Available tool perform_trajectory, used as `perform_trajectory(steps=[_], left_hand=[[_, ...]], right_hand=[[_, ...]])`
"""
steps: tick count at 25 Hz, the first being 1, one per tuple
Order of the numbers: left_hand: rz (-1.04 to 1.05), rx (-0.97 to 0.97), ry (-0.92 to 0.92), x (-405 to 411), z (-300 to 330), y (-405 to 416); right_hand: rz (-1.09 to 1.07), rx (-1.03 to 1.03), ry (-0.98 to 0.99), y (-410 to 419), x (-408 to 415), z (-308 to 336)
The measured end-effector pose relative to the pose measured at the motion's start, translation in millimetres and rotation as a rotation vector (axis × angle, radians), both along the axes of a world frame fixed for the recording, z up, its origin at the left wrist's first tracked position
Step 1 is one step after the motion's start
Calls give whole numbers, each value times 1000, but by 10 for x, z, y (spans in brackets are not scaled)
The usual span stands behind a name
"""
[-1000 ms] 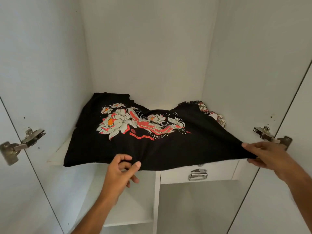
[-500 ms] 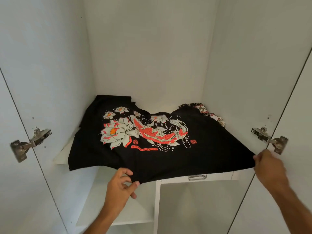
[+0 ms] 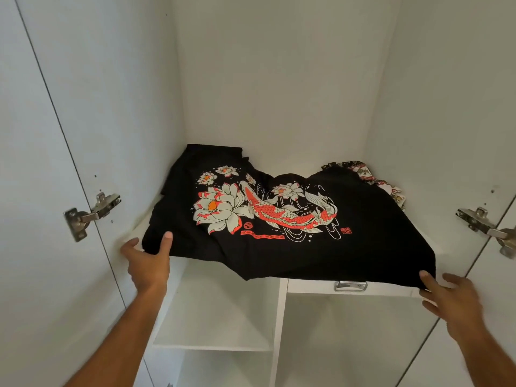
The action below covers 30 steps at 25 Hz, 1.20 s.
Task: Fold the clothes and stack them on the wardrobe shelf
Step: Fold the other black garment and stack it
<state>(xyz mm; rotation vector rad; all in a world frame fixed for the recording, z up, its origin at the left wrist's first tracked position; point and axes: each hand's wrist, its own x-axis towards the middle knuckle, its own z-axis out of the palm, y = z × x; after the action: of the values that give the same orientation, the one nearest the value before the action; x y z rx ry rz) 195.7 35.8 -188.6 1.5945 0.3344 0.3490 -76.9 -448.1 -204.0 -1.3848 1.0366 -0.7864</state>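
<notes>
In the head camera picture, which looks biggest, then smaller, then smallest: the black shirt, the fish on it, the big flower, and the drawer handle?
1. Black shirt
2. Fish
3. Big flower, only a little smaller than the fish
4. Drawer handle

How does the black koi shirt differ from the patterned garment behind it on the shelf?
The black koi shirt lies spread across the shelf, front edge hanging over; the patterned garment sits bunched in the back right corner. The shirt is plain black with one large print; the garment is patterned all over. The left hand and right hand hold the shirt's front corners; neither touches the garment. Both rest on the same shelf.
</notes>
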Motion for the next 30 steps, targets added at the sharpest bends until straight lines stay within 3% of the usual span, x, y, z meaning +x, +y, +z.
perform_trajectory(steps=[2, 4, 7, 13, 17, 21, 24, 30], left_hand=[[58, -41, 12, 57, -21, 53], [58, 38, 13, 72, -100, 87], [6, 84, -2, 101, -114, 183], [74, -217, -133, 54, -143, 343], [134, -528, -11, -82, -486, 301], [-192, -707, 201, -75, -484, 503], [-393, -680, 262, -70, -355, 575], [-465, -707, 179, -174, -44, 753]], right_hand=[[3, 184, -89, 12, 104, 7], [36, 335, -98, 10, 178, 16], [82, 423, -62, -44, 266, -22], [-16, 456, -397, -164, 141, -153], [-47, 513, -585, -19, 104, -127], [155, 593, -479, 236, 72, -7], [295, 513, -342, 355, 92, 84], [244, 409, -574, 294, -112, 473]])
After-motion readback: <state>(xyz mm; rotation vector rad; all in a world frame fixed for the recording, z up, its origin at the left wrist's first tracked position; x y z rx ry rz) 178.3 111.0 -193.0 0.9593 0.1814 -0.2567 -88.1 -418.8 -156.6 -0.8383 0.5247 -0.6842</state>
